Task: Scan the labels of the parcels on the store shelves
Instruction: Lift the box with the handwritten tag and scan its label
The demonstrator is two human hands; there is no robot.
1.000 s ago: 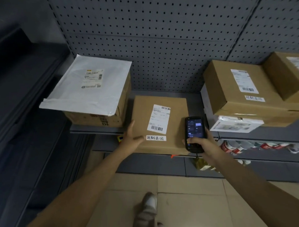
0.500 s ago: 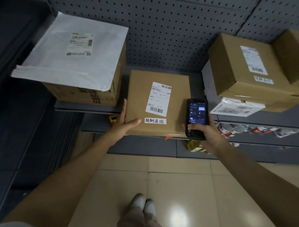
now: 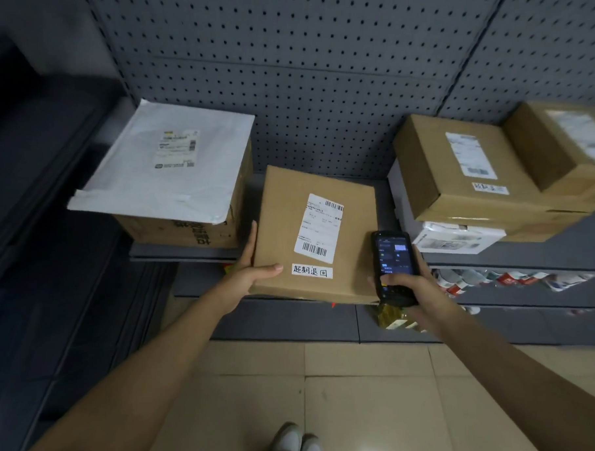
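A flat brown parcel (image 3: 279, 233) lies on the grey shelf (image 3: 185, 254), its front edge sticking out past the shelf. It bears a white barcode label (image 3: 318, 228) and a handwritten strip (image 3: 312, 270). My left hand (image 3: 250, 270) holds its front left corner, fingers along the side and thumb on top. My right hand (image 3: 409, 285) grips a black handheld scanner (image 3: 395, 267) with its screen lit, just right of the parcel.
A white mailer (image 3: 164, 183) with a label lies on a brown box (image 3: 187, 235) at the left. Stacked cartons (image 3: 457, 170) and a white box (image 3: 455, 240) stand at the right. Pegboard backs the shelf. Packets hang below. Tiled floor and my shoes are underneath.
The view has shifted, so the shelf sits a little lower in frame. My left hand keeps its hold on the parcel's corner and the scanner stays beside it.
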